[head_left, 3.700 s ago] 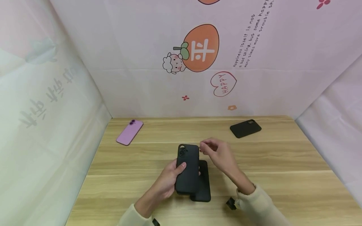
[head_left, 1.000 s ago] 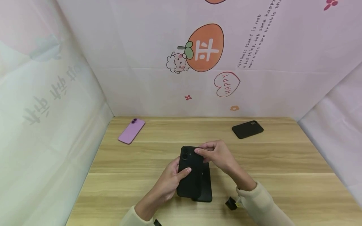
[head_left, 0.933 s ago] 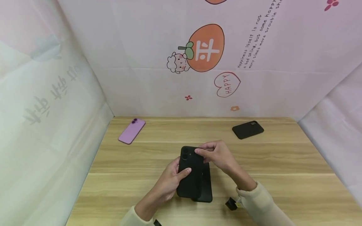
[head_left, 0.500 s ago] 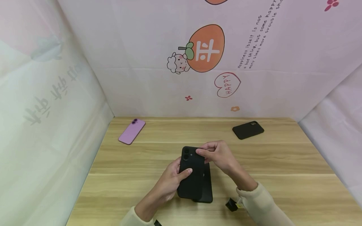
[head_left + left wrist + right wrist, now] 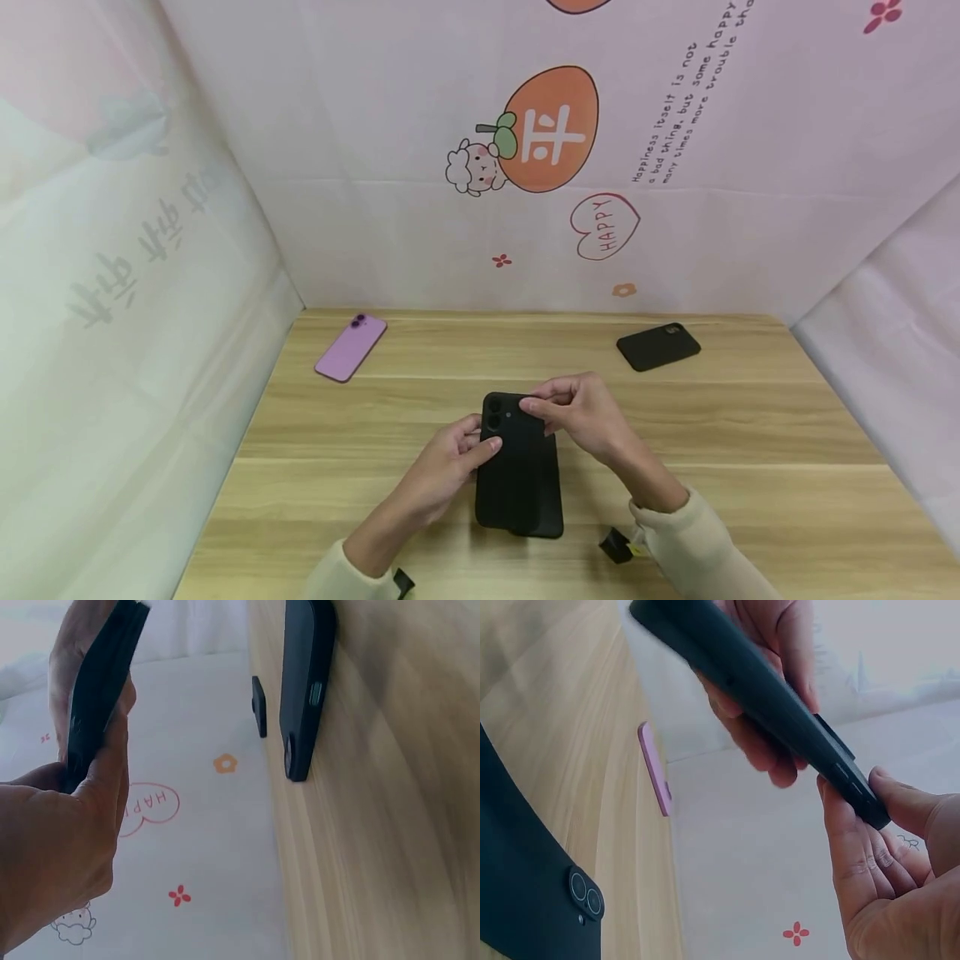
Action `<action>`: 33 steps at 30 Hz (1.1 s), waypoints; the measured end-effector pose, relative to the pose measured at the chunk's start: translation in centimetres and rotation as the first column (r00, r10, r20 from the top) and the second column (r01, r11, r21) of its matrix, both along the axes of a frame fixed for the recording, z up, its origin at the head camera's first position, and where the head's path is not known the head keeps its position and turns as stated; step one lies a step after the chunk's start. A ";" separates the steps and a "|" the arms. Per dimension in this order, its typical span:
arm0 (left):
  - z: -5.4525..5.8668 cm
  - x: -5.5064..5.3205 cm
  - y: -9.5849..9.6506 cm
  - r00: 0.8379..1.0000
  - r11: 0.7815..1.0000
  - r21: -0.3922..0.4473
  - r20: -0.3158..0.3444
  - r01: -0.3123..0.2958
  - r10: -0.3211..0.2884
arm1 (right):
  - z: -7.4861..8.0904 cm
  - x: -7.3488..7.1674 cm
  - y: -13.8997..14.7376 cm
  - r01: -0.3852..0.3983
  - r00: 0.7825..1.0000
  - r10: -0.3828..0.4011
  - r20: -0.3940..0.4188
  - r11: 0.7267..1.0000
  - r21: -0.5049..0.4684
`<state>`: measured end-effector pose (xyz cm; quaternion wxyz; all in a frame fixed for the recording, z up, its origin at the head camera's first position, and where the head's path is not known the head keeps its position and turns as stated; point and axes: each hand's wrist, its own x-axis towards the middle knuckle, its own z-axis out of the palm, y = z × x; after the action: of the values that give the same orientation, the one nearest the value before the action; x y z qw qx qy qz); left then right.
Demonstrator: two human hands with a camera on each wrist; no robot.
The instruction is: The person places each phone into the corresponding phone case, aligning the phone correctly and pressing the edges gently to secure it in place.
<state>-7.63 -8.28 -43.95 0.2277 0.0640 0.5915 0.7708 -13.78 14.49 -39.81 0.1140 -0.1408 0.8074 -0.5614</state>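
Note:
Both hands hold a black phone (image 5: 510,479) with its back and two-lens camera facing up. My left hand (image 5: 442,468) grips its left side, thumb across the back just below the camera and fingers underneath. At the top right corner, the thumb and fingers of my right hand (image 5: 581,414) pinch the edge. Side buttons show along the held phone (image 5: 840,776) in the right wrist view, close to the right fingertips. Below it a second black phone (image 5: 552,500) lies on the table, mostly covered in the head view; its two lenses show in the right wrist view.
A pink-purple phone (image 5: 350,348) lies at the back left of the wooden table (image 5: 750,450). At the back right is a black phone case (image 5: 658,347) with a camera cutout. Printed white cloth (image 5: 390,233) hangs behind the table and along both sides.
My right hand, earlier apart from the phone, now pinches its top right corner. Within the last half second my left thumb has slid up towards the camera, and the phone has shifted slightly right.

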 end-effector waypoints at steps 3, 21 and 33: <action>0.0 -0.1 -0.3 0.999 0.999 -0.021 -0.034 -0.039 0.038 | 0.2 0.2 0.0 0.001 1.000 -0.001 -0.016 1.000 0.018; 0.5 -0.5 -0.5 0.953 0.957 -0.002 -0.084 -0.291 0.290 | -1.4 1.8 -0.9 0.018 1.000 -0.018 0.016 1.000 0.026; 0.9 -0.9 -0.6 0.911 0.911 0.037 -0.027 -0.411 0.412 | -2.3 2.9 -1.4 -0.020 0.997 0.016 0.074 0.998 0.052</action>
<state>-8.56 -8.88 -43.01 0.0493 -0.0452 0.5839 0.8091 -10.91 13.08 -42.13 0.1524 -0.1243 0.8159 -0.5437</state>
